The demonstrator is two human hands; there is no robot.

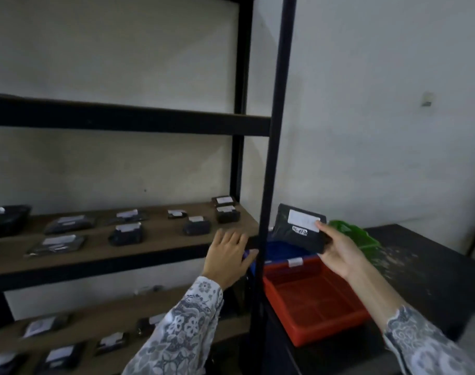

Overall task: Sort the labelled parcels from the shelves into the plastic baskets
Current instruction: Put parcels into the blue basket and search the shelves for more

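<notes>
My right hand [339, 253] grips a black parcel [298, 228] by its lower right corner, thumb lying on the white label, and holds it upright above the baskets. My left hand [228, 257] is relaxed and holds nothing, fingers spread near the front edge of the middle shelf [122, 255], just left of the rack's black upright post [274, 158].

Nearest me, below the parcel, is the red basket [312, 301], which I see nothing in, with a small white tag on its far rim. Beyond it is the blue basket [282, 250], partly hidden by the post and the parcel. Farthest right is the green basket [355, 234], behind my right hand. All three sit on a dark table [434, 266].

I judge the step is reading the label and choosing a basket. To do it well I should keep the label facing me and match it before letting go. The writing is too blurred to read.

More labelled parcels [126, 234] lie on the shelf, well left of my hands.
</notes>
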